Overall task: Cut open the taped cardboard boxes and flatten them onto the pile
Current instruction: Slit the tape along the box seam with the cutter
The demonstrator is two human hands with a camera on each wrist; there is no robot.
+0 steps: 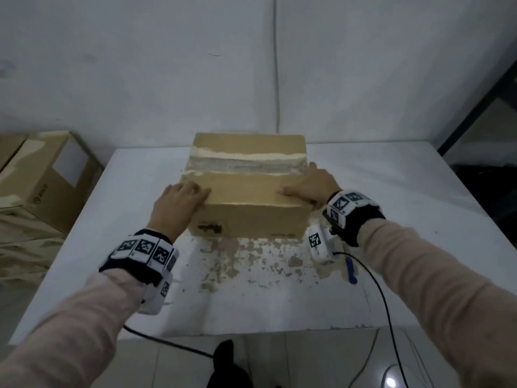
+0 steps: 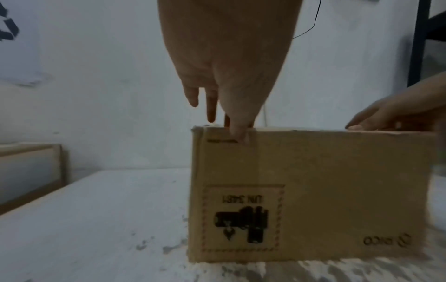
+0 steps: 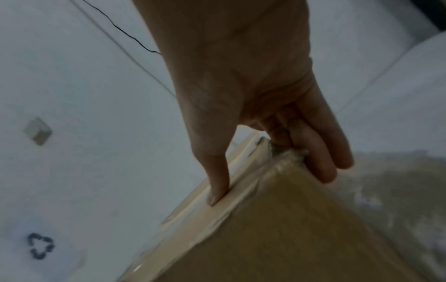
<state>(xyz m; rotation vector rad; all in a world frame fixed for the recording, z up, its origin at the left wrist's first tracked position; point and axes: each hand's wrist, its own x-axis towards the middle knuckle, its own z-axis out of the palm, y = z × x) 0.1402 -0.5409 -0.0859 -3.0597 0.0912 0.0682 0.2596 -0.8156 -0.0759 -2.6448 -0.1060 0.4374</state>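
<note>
Both flat hands, left hand [image 1: 179, 201] and right hand [image 1: 313, 184], press the taped box [image 1: 249, 191] (far side hidden).

Both arms out, both hands down flat!

Left hand [image 1: 179, 201] sits palm down, fingers [image 2: 212, 106] fairly straight and together, thumb tucked over an edge below. Right hand [image 1: 313, 184] is spread wider: thumb [image 3: 217, 183] stretched out flat to the left, fingers [image 3: 323, 156] draped down the far side. Pale sleeves [image 1: 436, 289] cover both forearms, and a dark marker-patterned band [image 1: 145, 256] wraps each wrist.
</note>
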